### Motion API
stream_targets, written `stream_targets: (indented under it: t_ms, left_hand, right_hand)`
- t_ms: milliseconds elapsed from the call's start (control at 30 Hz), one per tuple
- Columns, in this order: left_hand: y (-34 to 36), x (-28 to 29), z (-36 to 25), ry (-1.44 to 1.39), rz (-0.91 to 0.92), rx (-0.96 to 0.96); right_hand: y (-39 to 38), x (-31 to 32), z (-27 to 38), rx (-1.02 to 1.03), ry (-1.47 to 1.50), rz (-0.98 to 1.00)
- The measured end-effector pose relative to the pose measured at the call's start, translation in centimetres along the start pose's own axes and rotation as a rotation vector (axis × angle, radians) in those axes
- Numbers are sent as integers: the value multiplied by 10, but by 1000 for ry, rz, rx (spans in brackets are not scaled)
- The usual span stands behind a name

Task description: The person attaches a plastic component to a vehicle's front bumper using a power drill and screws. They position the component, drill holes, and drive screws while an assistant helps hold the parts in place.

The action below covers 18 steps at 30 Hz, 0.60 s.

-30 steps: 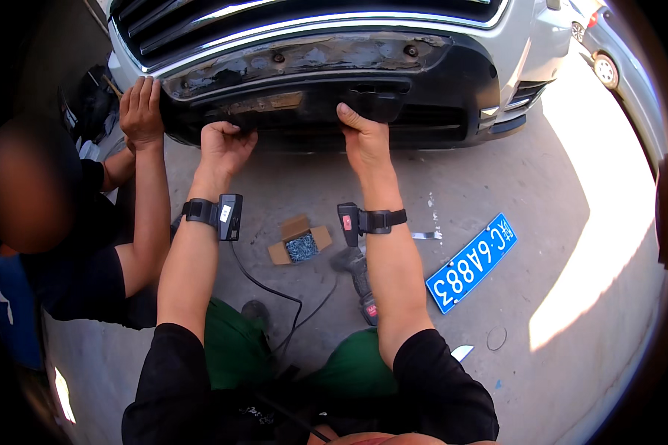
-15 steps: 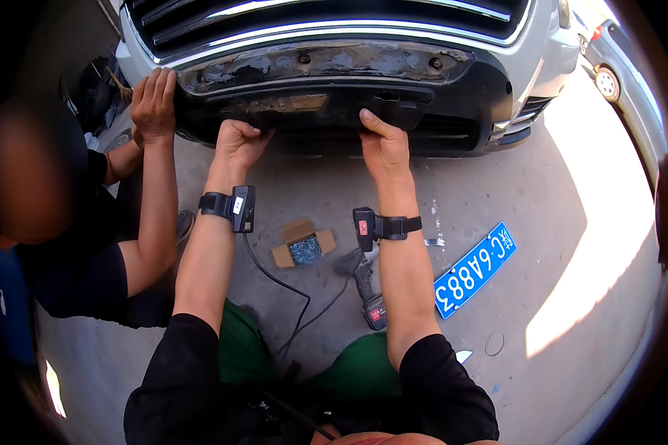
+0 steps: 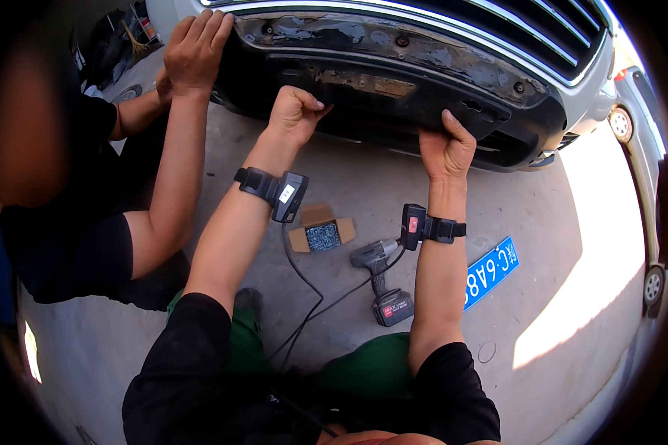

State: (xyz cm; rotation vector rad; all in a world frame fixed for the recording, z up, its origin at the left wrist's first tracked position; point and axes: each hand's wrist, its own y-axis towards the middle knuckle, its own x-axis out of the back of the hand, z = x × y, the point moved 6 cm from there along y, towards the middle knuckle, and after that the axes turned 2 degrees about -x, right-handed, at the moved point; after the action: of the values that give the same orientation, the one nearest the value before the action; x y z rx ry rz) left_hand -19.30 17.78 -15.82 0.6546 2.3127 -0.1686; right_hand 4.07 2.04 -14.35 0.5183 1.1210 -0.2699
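A black lower bumper panel point(image 3: 364, 110) spans the front of a white car, below its chrome-barred grille point(image 3: 527, 30). My left hand point(image 3: 293, 117) grips the panel's lower edge left of its middle, thumb on the edge and fingers curled. Further right, my right hand point(image 3: 448, 148) clasps the same edge, its thumb up against the panel's face and its fingers hidden underneath. Along the panel's top runs a scuffed strip point(image 3: 349, 37) with bolts in it. At the left end, a co-worker's hand point(image 3: 194, 53) holds the upper corner.
On the concrete floor lie an open cardboard box point(image 3: 301, 239) of small screws, a cordless impact wrench point(image 3: 382, 278), and a blue licence plate point(image 3: 495, 273) partly behind my right forearm. The co-worker point(image 3: 96, 252) crouches close on my left. Another car point(image 3: 640, 141) stands at the right.
My view has turned, so the car sits tilted and further right in it. Both hands keep their hold on the panel. The impact wrench shows more fully; my right forearm covers more of the plate.
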Motion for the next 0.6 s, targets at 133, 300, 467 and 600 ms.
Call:
stream_targets:
  t_ms: [133,300,467,600]
  left_hand:
    - [-1,0,4,97,-67,-9]
    - [5,1,11,66,47,21]
    - [4,-11,17,-166,32,84]
    - [6,11,10,96,91,58]
  right_hand:
    - [-5,-7,-6,0,-3,-16]
    - [-4,-12,-29,-81,-19,-43]
    - [-1,-21,-70,-150,-102,-23]
    - [5,-19,-74,-166,-193,-18]
